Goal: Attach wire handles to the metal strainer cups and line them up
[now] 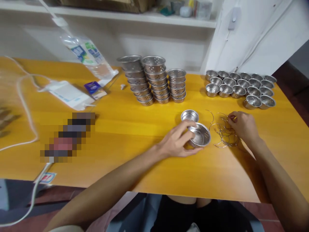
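My left hand (180, 140) grips a small perforated metal cup (201, 137), its open mouth tilted up toward me. Just behind it, another metal cup (189, 115) stands upright on the yellow table. To the right lies a loose tangle of thin wire rings (227, 135), some of them open arcs. My right hand (243, 124) is at the right edge of this tangle, thumb and fingertips pinched together on a wire ring (224, 115).
Stacks of perforated cups (154, 80) stand at the back middle. Rows of single cups (238, 85) sit at the back right. On the left are a plastic bottle (89, 54), a white box (70, 95), a purple packet (94, 88), a white cable (29, 112) and a blurred-out object (67, 137).
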Demonstrator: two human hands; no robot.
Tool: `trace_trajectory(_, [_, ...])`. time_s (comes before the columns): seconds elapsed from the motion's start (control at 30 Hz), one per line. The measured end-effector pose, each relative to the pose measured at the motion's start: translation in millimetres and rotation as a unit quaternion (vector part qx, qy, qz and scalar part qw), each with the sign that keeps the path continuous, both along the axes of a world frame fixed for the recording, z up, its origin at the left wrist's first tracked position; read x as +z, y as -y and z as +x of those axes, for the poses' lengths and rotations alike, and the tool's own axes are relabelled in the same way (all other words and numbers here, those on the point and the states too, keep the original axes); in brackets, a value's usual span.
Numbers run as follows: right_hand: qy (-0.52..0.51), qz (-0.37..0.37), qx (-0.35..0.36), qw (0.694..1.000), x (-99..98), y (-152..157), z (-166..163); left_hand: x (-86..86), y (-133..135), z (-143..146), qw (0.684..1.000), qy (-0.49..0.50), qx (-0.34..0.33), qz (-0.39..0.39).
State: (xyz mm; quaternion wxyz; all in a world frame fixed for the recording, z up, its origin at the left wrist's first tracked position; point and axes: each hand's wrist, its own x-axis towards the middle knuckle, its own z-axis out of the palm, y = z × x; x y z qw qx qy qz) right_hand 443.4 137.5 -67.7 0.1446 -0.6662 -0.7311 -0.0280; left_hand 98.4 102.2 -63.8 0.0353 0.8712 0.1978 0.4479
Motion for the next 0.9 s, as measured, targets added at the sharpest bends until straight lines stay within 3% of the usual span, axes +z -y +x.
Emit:
trace_trajectory(0.07, [0.009, 0.006, -0.004, 1.0, -0.3, 0, -1, -2.0, 7, 7, 0.995, -0.051, -0.048, -0.068])
trace_trajectory(0.13, [0.014, 0.007, -0.008, 1.0, 0.0, 0, -3, -4.6, 6, 10, 0.988, -0.07, -0.043, -0.13])
trace_trajectory(0.4, [-0.001, -0.011, -0.021, 1.0, 7.0, 6, -2, -10.3, -12, 9, 0.971, -0.015, 0.109, -0.214])
trace_trajectory(0.53, [0.028, -0.061, -0.065, 0.996, 16.4, 9, -2, -12.2, -14, 8, 0.96, 0.0, 0.029, -0.279])
trace_trajectory(0.7, [0.043, -0.1, -0.109, 0.988, 20.4, 10, -5, -14.5, -15, 5, 0.92, 0.045, -0.06, -0.385])
trace_trajectory(0.8, [0.047, -0.068, -0.108, 0.991, 18.4, 9, -6, -14.0, -16, 4, 0.91, 0.065, -0.084, -0.402])
trace_trajectory(0.9, [0.022, 0.021, -0.08, 0.996, 22.0, 9, -7, -12.7, -16, 3, 0.897, 0.089, -0.11, -0.419])
